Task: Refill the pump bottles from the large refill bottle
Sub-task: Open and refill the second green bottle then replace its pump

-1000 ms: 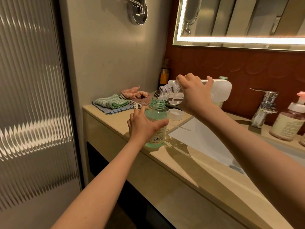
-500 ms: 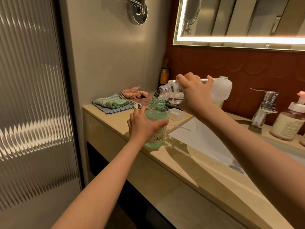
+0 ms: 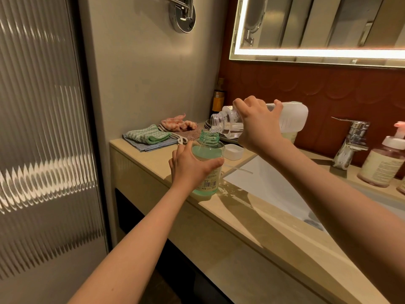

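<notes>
A small green-tinted bottle (image 3: 208,150) with its cap off stands on the beige counter (image 3: 252,218) by the sink's left corner. My left hand (image 3: 190,166) grips its body. My right hand (image 3: 258,128) holds the large clear refill bottle (image 3: 291,117) tipped almost flat, its open neck just above the green bottle's mouth. A thin stream of clear liquid runs from neck to mouth. A white cap (image 3: 234,151) lies on the counter behind the green bottle. A pink pump bottle (image 3: 388,162) stands right of the tap.
The white sink basin (image 3: 274,189) lies to the right, with a chrome tap (image 3: 350,143) behind it. Folded cloths (image 3: 151,137) and a pink cloth (image 3: 178,125) lie at the counter's back left. An amber bottle (image 3: 219,98) stands in the corner. A ribbed glass panel (image 3: 43,128) fills the left.
The refill bottle's neck has dipped slightly lower toward the green bottle's mouth. Both hands keep their grips and places.
</notes>
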